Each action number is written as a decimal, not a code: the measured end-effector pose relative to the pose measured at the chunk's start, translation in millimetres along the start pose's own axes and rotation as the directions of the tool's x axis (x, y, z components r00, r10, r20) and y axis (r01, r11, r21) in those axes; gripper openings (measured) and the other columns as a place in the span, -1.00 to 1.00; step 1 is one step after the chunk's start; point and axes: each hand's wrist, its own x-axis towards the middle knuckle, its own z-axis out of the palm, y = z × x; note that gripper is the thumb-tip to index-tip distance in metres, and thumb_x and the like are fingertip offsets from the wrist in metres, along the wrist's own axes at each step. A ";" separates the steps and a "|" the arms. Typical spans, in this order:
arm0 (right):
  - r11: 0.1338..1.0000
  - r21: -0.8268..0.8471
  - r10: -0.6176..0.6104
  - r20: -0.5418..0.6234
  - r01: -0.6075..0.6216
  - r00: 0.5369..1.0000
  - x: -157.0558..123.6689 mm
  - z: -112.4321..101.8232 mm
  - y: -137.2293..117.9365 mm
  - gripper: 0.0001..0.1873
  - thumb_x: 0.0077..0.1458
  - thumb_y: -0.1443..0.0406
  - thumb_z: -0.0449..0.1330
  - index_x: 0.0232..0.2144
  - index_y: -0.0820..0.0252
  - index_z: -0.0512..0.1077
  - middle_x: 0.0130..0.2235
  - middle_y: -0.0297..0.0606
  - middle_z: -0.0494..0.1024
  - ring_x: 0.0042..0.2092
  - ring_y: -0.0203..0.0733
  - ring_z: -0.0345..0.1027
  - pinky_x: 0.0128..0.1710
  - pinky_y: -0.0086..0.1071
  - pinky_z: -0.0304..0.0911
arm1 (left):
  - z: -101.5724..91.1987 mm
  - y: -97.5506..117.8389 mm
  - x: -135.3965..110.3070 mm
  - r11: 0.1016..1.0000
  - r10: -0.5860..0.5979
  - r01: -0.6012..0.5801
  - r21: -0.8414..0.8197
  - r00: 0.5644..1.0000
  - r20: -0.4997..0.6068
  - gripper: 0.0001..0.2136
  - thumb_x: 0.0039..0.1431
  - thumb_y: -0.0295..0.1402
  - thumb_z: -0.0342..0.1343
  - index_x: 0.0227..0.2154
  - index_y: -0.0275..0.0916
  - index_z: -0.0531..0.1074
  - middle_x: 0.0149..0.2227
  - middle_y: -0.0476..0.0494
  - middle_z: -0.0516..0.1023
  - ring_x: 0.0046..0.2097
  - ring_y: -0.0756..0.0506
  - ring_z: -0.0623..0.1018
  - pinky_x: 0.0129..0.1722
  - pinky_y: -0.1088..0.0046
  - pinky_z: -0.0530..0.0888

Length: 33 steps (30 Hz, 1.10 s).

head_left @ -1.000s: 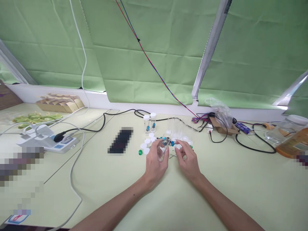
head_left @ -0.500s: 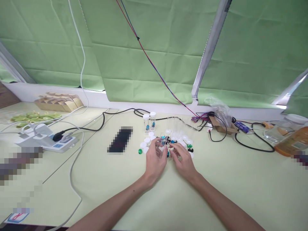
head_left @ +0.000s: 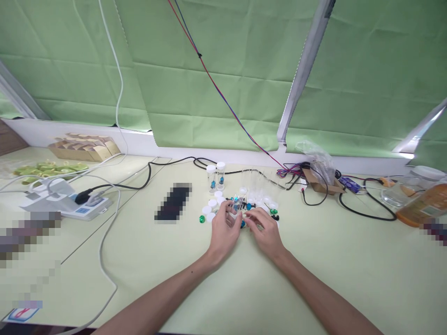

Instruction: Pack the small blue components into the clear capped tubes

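Note:
My left hand (head_left: 224, 230) is closed around a small clear tube (head_left: 234, 209), which tilts toward my right hand. My right hand (head_left: 265, 232) is beside it, thumb and fingertips pinched together; whatever they hold is too small to make out. Around both hands lie several white caps (head_left: 212, 203), small blue parts (head_left: 249, 206) and green parts (head_left: 274, 211). A green piece (head_left: 202, 219) sits apart on the left. Behind, two capped clear tubes (head_left: 220, 176) stand upright with blue parts inside. Further right stand several uncapped clear tubes (head_left: 260, 181).
A dark pixelated rectangle (head_left: 173, 203) lies left of the caps. Further left is a white power strip (head_left: 80, 209) with cables. Cardboard dividers (head_left: 84, 148) stand at the back left. On the right are a small open box (head_left: 323, 184), black cable and an orange bottle (head_left: 426, 207).
The clear tube in my left hand shows more plainly now, and the blue and dark bits seen at its mouth are less visible there. My hands have barely shifted.

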 end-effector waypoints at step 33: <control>0.963 0.178 0.254 -0.338 -0.203 0.906 12.4 -25.7 3.5 -0.75 0.25 0.14 0.09 -0.31 0.21 0.39 -0.29 -0.20 0.54 -0.41 -0.27 0.37 -0.35 -0.36 0.34 | -2.7 0.4 5.2 0.997 -0.014 0.004 0.081 0.991 0.131 -0.64 0.12 -0.21 0.13 -0.04 -0.23 0.41 -0.32 -0.08 0.50 -0.46 -0.01 0.42 -0.45 0.46 0.38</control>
